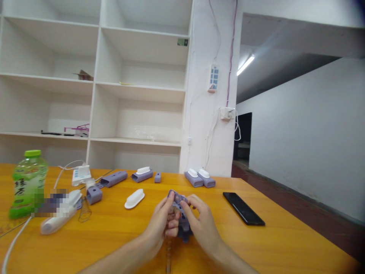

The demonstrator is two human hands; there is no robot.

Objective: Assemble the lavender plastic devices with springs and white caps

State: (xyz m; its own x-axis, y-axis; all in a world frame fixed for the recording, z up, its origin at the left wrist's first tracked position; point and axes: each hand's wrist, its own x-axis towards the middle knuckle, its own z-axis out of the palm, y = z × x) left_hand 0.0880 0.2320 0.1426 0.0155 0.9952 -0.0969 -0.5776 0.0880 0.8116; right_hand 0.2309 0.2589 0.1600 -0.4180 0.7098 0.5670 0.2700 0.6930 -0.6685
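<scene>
Low over the near middle of the table, my left hand [159, 220] and my right hand [201, 220] are both closed on a greyish-purple plastic part [182, 213] with holes in it. My left thumb presses its upper end, and the right fingertips pinch its right side. Fingers hide much of its shape. Below the left hand runs a thin brownish rod or strip [168, 255]; whether I hold it cannot be made out. Beyond my hands lies a white oval cap [135, 198]. A black phone [243, 208] rests to the right.
Purple housings with white caps [143, 174] stand along the back, two more purple housings [199, 180] to their right. At left are a green-capped bottle [30, 184], a white handheld tool [61, 217], coiled wire [84, 211], a power strip [81, 176] and a white cable [14, 243].
</scene>
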